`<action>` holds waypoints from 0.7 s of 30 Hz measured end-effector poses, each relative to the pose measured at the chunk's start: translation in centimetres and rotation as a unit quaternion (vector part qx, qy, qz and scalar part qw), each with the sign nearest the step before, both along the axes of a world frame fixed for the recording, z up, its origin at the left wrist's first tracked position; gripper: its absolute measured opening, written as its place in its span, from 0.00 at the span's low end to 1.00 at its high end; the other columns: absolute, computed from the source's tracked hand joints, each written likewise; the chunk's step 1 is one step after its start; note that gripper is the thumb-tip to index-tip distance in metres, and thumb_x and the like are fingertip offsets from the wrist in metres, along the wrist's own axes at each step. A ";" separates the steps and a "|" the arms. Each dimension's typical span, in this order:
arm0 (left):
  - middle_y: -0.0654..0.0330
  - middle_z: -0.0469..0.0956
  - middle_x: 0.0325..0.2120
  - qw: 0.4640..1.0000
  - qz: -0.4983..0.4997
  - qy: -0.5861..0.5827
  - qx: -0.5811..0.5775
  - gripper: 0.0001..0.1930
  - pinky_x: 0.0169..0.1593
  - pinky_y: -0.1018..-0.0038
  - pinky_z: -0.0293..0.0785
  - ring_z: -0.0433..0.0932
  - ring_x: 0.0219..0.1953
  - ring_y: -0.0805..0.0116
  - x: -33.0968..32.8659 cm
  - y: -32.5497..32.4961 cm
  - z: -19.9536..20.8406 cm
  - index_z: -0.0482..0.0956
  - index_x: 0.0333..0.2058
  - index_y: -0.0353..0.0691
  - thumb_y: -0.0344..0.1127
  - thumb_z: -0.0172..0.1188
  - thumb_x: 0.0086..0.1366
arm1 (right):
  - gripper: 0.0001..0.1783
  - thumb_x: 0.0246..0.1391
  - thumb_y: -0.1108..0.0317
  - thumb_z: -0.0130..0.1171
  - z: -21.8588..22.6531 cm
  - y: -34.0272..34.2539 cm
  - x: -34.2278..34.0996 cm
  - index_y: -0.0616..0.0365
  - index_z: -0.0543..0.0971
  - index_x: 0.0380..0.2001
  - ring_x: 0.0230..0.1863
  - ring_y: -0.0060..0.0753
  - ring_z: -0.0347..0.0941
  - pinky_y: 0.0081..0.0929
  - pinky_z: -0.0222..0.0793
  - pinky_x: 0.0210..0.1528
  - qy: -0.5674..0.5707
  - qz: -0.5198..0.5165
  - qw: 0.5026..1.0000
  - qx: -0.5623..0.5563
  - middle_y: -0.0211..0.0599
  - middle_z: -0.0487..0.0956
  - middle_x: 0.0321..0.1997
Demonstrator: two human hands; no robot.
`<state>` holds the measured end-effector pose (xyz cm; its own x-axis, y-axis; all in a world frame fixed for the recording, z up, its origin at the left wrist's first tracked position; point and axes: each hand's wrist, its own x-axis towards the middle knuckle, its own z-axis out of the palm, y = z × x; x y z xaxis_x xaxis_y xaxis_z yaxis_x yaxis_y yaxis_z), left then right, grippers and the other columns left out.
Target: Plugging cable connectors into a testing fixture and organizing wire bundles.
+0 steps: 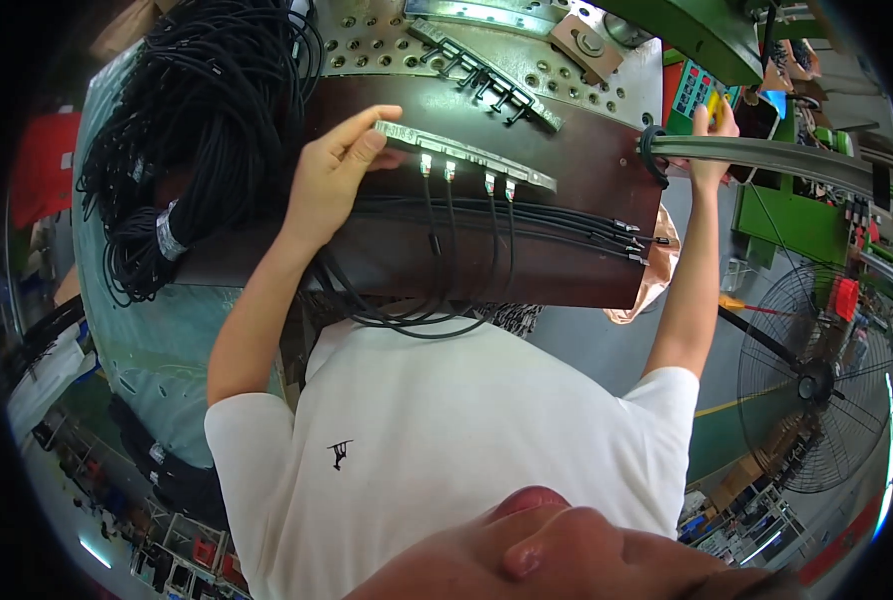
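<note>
Nearest to me: white shirt (447, 440) fills 6 o'clock, both forearms reaching up from it.
Left hand (332, 175): at 11 o'clock, thumb and fingers pinched on the near end of a flat metal bar (467, 153) lying across the dark brown board (587, 170).
Bar's load: four small connectors sit in it, each with a black cable (437, 235) running down and looping back under the board edge.
Right hand (712, 135): at 2 o'clock, raised to a control panel (692, 95) on the green machine (697, 35); I cannot tell whether the fingers press or grip.
Progress: I judge the bar loaded, not yet moved toward the perforated plate (387, 45) at 12 o'clock.
Stock: big cable bundle (197, 120) hangs at 10 o'clock; I see no bin or tray holding parts.
Right side: floor fan (817, 380) at 4 o'clock.
</note>
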<state>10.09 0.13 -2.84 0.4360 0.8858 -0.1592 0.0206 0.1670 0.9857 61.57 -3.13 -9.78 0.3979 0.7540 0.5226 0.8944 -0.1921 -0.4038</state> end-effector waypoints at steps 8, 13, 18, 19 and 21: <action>0.57 0.79 0.38 0.999 -0.025 0.032 -0.006 0.17 0.46 0.76 0.76 0.79 0.40 0.71 0.3 -0.7 -0.7 0.72 0.53 0.32 0.36 0.48 0.71 | 0.21 0.59 0.61 0.55 1.6 -0.8 -1.8 0.67 0.72 0.50 0.46 0.38 0.69 0.32 0.64 0.50 0.109 0.056 0.985 0.119 0.47 0.72 0.47; 0.56 0.79 0.39 0.998 -0.045 0.050 0.001 0.17 0.45 0.77 0.75 0.80 0.40 0.70 0.6 -0.6 -0.5 0.72 0.53 0.32 0.35 0.49 0.71 | 0.11 0.60 0.70 0.49 8.0 -8.9 -17.7 0.65 0.72 0.42 0.40 0.35 0.70 0.28 0.64 0.44 -0.011 0.059 0.972 0.228 0.40 0.72 0.41; 0.55 0.78 0.42 0.998 -0.048 0.022 -0.031 0.17 0.47 0.75 0.75 0.79 0.42 0.69 1.7 -0.7 -0.2 0.71 0.53 0.30 0.33 0.49 0.70 | 0.17 0.45 0.66 0.64 6.1 -5.2 -27.4 0.54 0.78 0.41 0.39 0.36 0.73 0.31 0.69 0.40 0.053 0.309 0.947 -0.067 0.32 0.77 0.37; 0.54 0.76 0.45 0.998 -0.040 0.003 -0.054 0.19 0.50 0.74 0.74 0.78 0.45 0.68 1.7 -0.7 -0.5 0.68 0.56 0.32 0.35 0.49 0.70 | 0.16 0.46 0.67 0.64 5.9 -5.1 -27.4 0.55 0.78 0.40 0.37 0.36 0.74 0.31 0.69 0.39 0.080 0.308 0.946 -0.068 0.32 0.77 0.36; 0.51 0.73 0.51 0.995 -0.007 -0.054 -0.078 0.27 0.55 0.70 0.70 0.75 0.51 0.66 2.9 -1.3 0.6 0.58 0.61 0.33 0.41 0.51 0.70 | 0.13 0.46 0.69 0.64 6.7 -4.8 -27.4 0.57 0.79 0.38 0.34 0.39 0.74 0.32 0.71 0.36 0.146 0.310 0.937 -0.064 0.35 0.77 0.33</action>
<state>13.01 -1.17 -2.24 0.4704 0.8475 -0.2460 -0.0810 0.3190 0.9443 34.12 -7.89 -3.09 -0.0263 0.9369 0.3485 0.7047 0.2646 -0.6583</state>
